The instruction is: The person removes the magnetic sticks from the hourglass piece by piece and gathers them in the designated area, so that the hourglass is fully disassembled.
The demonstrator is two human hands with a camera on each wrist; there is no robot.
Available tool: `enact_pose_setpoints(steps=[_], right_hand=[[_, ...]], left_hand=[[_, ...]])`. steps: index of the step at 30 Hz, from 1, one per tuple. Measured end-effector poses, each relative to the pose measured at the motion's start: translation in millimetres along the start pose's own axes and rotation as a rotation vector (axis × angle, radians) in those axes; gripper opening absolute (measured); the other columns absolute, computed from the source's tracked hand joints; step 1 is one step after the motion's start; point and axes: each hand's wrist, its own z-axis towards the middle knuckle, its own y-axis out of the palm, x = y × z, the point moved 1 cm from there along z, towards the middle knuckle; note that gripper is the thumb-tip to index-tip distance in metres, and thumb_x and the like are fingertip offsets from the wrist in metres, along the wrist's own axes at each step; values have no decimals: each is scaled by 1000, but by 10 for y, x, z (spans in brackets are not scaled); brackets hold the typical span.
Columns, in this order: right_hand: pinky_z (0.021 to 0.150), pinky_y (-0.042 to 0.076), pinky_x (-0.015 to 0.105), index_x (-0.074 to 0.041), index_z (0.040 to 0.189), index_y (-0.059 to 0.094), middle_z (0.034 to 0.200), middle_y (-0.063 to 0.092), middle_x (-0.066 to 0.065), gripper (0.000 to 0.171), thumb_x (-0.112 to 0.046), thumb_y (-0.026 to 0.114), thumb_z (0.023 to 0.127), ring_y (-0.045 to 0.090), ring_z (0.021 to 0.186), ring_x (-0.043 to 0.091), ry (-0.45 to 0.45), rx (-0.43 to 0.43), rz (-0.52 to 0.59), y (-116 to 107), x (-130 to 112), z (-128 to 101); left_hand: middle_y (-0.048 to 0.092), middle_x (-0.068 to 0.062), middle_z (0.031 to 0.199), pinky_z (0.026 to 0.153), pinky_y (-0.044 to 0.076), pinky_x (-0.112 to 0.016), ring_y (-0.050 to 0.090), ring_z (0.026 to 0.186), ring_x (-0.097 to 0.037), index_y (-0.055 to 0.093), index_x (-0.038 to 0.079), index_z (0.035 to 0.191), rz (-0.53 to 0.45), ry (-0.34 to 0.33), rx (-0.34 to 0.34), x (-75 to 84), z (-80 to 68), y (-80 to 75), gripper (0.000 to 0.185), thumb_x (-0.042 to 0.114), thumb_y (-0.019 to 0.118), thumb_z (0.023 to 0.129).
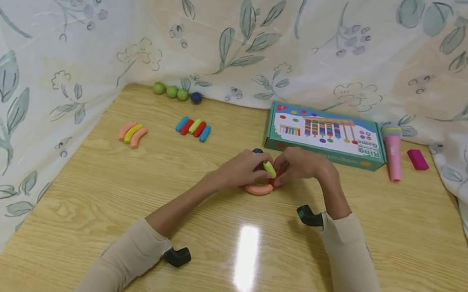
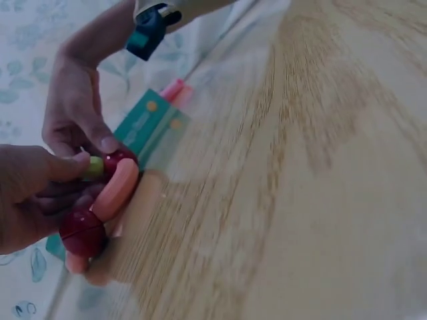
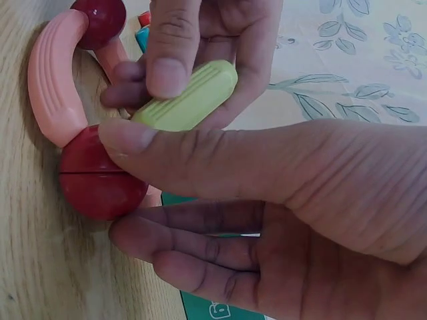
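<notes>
Both hands, the left hand (image 1: 242, 167) and the right hand (image 1: 302, 164), cover most of the pink ring (image 1: 258, 188) on the counter (image 1: 242, 270); only its near curve shows in the head view. A dark ball (image 1: 257, 151) peeks from behind the fingers. The game box (image 2: 143, 130) is blurred in the left wrist view and largely hidden in the right wrist view.
</notes>
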Motion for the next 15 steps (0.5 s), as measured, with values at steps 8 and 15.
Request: enact_pose_setpoints(steps=[8, 15], right_hand=[[86, 59, 36, -11, 93, 78, 96, 79, 3, 9, -19, 82, 92, 70, 87, 13, 35, 6, 1, -8, -40, -5], [85, 60, 36, -10, 97, 80, 97, 80, 3, 11, -19, 82, 91, 71, 87, 12, 64, 8, -2, -4, -45, 1]], left_hand=[[76, -5, 103, 80, 53, -19, 65, 89, -12, 69, 10, 116, -30, -22, -16, 15, -6, 0, 16, 17, 66, 102], [76, -10, 111, 88, 57, -22, 75, 102, -19, 66, 6, 120, -154, -13, -14, -40, 7, -60, 18, 11, 64, 102]])
